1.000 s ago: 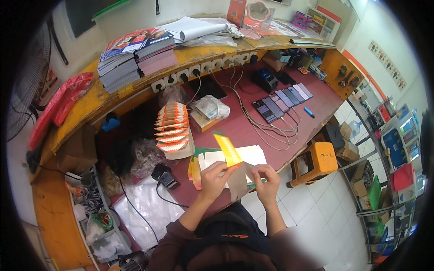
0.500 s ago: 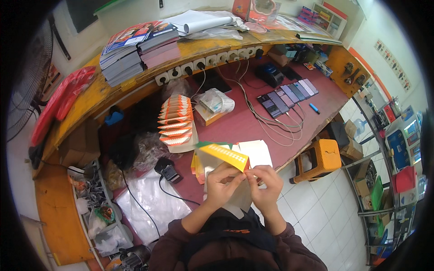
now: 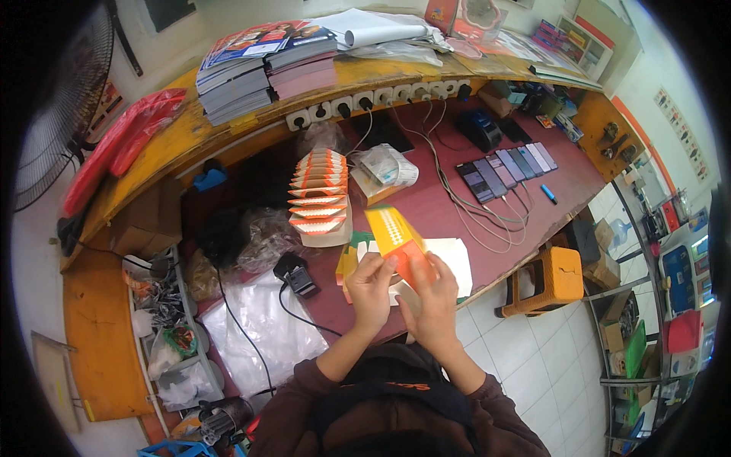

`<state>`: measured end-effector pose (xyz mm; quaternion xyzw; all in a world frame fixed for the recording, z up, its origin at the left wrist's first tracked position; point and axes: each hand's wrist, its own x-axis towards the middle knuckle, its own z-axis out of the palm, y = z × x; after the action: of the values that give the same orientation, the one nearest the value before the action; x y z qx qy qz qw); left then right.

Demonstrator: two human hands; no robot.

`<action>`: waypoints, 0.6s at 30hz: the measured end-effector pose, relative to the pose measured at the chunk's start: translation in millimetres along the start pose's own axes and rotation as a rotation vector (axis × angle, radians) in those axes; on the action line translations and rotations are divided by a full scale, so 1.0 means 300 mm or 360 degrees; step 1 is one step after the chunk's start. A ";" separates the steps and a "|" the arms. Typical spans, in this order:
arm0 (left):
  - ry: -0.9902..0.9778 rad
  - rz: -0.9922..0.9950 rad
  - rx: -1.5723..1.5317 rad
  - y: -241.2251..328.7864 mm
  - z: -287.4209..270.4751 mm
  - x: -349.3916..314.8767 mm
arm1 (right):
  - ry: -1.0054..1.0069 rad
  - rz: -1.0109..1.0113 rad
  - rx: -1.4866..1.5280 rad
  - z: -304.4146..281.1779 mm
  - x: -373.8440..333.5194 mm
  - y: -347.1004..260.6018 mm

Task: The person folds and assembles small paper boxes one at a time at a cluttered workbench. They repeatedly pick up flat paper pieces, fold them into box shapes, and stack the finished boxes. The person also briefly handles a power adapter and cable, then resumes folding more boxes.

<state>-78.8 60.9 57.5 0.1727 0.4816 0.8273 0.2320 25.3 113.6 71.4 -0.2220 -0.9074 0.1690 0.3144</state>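
A printed yellow-and-orange piece of folded card (image 3: 394, 231) is held up in front of me, over the near edge of the red tabletop. My left hand (image 3: 371, 295) is closed, thumb and fingers pinching the card's lower left side. On its lower right, my right hand (image 3: 432, 301) grips the orange part, slightly smeared by motion. White card pieces (image 3: 455, 263) lie beneath and to the right of my hands. Yellow card pieces (image 3: 346, 268) show just left of them. Farther off stands a row of folded orange-and-white card sleeves (image 3: 320, 204), fanned upright.
Several phones (image 3: 506, 169) lie side by side at the right, with white cables (image 3: 464, 206) trailing across the tabletop. Clear plastic bags (image 3: 255, 335) and a black device (image 3: 295, 273) are on the left. An orange stool (image 3: 560, 278) stands beyond the table's right edge.
The card has turned so its yellow and orange face shows more fully. My right hand's fingers have shifted over the orange part. The whole view has moved slightly.
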 end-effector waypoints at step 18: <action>-0.0901 0.1413 0.1444 -0.034 -0.014 0.017 | 0.0549 0.0977 0.1578 -0.032 -0.002 0.108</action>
<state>-83.0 65.1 46.9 0.6424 0.5844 0.4841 -0.1069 41.4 142.3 63.8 -0.3248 -0.5510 0.6161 0.4596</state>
